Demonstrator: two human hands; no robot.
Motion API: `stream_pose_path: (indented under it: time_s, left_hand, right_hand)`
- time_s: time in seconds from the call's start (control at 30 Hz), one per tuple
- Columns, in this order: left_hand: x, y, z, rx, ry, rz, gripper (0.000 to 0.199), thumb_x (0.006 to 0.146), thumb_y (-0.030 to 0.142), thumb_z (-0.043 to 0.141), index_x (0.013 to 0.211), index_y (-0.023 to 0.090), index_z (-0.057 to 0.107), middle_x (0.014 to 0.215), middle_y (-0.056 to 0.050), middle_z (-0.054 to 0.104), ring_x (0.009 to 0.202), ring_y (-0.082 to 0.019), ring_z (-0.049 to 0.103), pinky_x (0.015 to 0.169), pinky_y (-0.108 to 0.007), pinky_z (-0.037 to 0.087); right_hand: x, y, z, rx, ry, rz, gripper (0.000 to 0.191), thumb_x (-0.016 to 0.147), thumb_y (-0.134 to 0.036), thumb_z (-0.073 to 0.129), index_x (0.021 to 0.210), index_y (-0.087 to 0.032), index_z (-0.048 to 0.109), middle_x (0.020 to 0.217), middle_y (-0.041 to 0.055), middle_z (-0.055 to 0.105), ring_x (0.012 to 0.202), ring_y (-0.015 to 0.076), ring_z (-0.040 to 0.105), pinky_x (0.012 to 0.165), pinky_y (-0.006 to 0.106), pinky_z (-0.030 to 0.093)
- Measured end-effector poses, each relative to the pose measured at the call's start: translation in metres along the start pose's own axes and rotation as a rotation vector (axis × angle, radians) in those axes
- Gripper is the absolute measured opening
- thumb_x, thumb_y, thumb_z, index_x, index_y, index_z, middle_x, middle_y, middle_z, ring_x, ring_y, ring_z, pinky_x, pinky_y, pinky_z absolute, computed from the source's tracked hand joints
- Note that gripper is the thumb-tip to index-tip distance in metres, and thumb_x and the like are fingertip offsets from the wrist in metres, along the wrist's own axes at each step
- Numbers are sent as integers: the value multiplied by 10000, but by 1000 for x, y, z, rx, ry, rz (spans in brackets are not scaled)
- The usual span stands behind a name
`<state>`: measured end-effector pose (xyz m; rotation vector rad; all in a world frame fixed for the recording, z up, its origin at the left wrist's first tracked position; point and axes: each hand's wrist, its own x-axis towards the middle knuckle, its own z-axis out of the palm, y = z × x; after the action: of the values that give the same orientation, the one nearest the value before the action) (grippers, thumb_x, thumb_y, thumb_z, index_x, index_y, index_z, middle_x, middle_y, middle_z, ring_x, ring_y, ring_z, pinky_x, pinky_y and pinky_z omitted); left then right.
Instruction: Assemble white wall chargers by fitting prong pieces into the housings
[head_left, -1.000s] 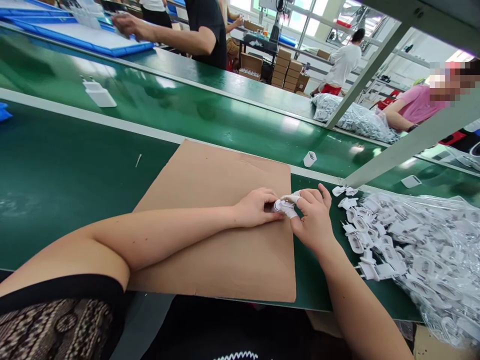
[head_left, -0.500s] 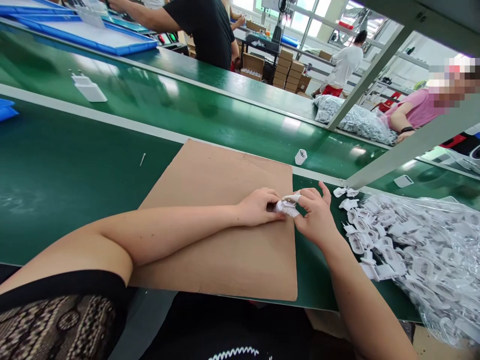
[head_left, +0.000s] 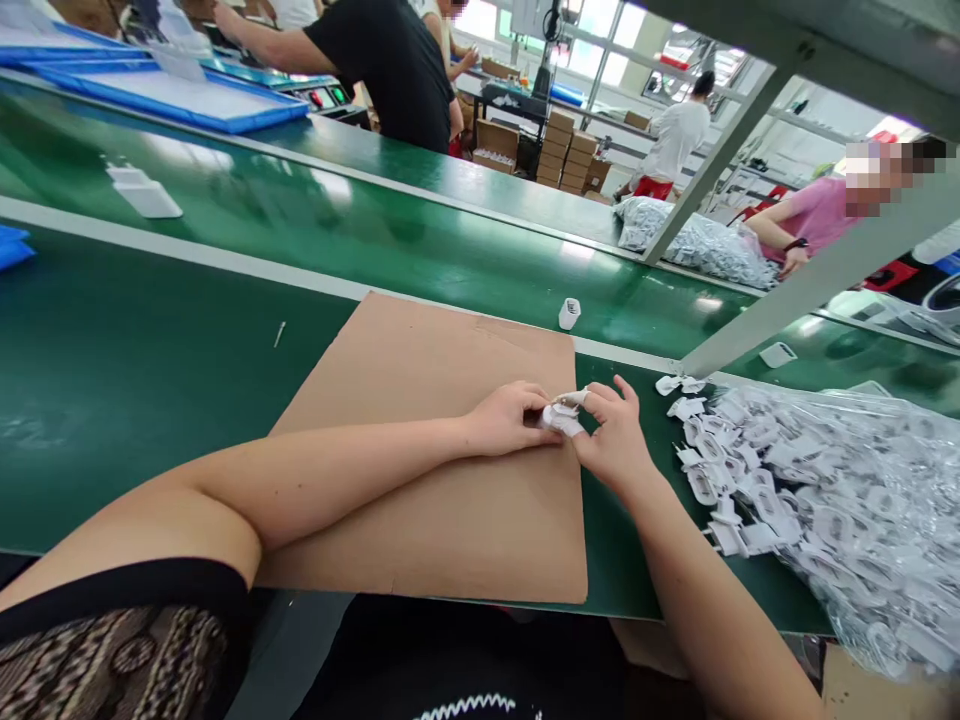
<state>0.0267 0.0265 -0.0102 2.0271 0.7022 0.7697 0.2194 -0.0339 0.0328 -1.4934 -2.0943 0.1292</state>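
Note:
Over the right part of a brown cardboard sheet [head_left: 420, 370], my two hands meet at a small white plastic charger part [head_left: 558, 416]. My left hand [head_left: 506, 420] is closed round its left end, with the fingers hiding most of it. From the right, my right hand [head_left: 619, 435] pinches the same part with thumb and index finger, both wrapped in white coverings. Its other fingers are bent or raised. Right of the sheet, many white plug housings [head_left: 757, 450] spill from a clear plastic bag [head_left: 885, 500].
A green conveyor belt [head_left: 450, 270] beyond a pale rail carries a white plug charger [head_left: 142, 190] and white housings [head_left: 570, 313]. A thin metal pin [head_left: 280, 334] lies left of the sheet. A slanted metal post [head_left: 720, 160] rises at right. Blue trays [head_left: 247, 122] and co-workers are across.
The charger and housings on the belt have shifted left relative to the table. The whole view has moved slightly. Both hands keep their hold on the white part, with little visible change.

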Motion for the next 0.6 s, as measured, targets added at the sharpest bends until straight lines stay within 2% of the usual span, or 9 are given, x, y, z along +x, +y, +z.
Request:
stream_pose_path:
  time_s: [0.1, 0.17, 0.23, 0.3, 0.37, 0.47, 0.53, 0.6]
  left_hand:
    - [-2, 4, 1, -10, 12, -10, 294, 803, 463, 799, 913, 191, 782, 984, -70, 734, 976, -236, 673, 891, -346, 526]
    - [2, 6, -3, -37, 9, -80, 331, 783, 493, 808, 911, 189, 779, 974, -61, 728, 900, -214, 678, 832, -329, 536]
    - [13, 3, -14, -45, 49, -169, 374, 765, 519, 813, 947, 194, 785, 992, -50, 730, 835, -191, 670, 775, -308, 534]
    - [33, -8, -31, -23, 171, -227, 413, 759, 510, 816, 1032, 201, 783, 1049, -45, 740, 836, -183, 666, 786, -301, 531]
    - [60, -27, -55, 24, 337, -261, 451, 760, 449, 816, 1130, 199, 758, 1098, -44, 748, 878, -185, 669, 835, -301, 526]
    - [98, -63, -93, 197, 519, -343, 426, 764, 329, 791, 1159, 188, 716, 1092, -46, 760, 940, -199, 676, 894, -303, 511]
    - [116, -83, -115, 343, 571, -443, 374, 784, 311, 764, 1137, 206, 698, 1114, -46, 760, 989, -215, 682, 916, -309, 500]
    - [126, -94, -128, 424, 587, -534, 352, 788, 307, 752, 1122, 218, 684, 1143, -65, 757, 1045, -251, 684, 943, -340, 494]
  right_hand:
    - [-4, 13, 4, 140, 19, 39, 290, 888, -383, 645, 1154, -292, 715, 978, 17, 715, 1035, 248, 664, 1255, 590, 186]
    - [-2, 32, 1, 148, 89, 91, 393, 942, -457, 585, 1282, -281, 672, 1122, 60, 731, 1124, 271, 645, 1208, 561, 298]
    - [0, 55, -5, -9, 229, 231, 455, 982, -466, 512, 1338, -218, 647, 1248, 143, 695, 1205, 321, 597, 1136, 546, 376]
    - [1, 78, -10, -260, 332, 434, 537, 971, -434, 530, 1406, -127, 600, 1386, 241, 603, 1315, 397, 502, 1122, 589, 350]
    - [0, 97, -12, -450, 317, 595, 607, 941, -390, 576, 1459, -74, 548, 1481, 292, 515, 1385, 453, 415, 1134, 642, 280]
    - [-1, 115, -10, -523, 211, 639, 470, 927, -280, 541, 1348, -96, 639, 1370, 255, 611, 1295, 413, 505, 1126, 613, 278]
    - [-1, 121, -9, -496, 197, 586, 376, 879, -179, 504, 1187, -125, 714, 1204, 203, 690, 1160, 348, 590, 1113, 562, 309]
    - [0, 123, -9, -427, 240, 523, 326, 828, -124, 485, 1031, -152, 739, 1086, 164, 721, 1067, 309, 628, 1114, 542, 326]
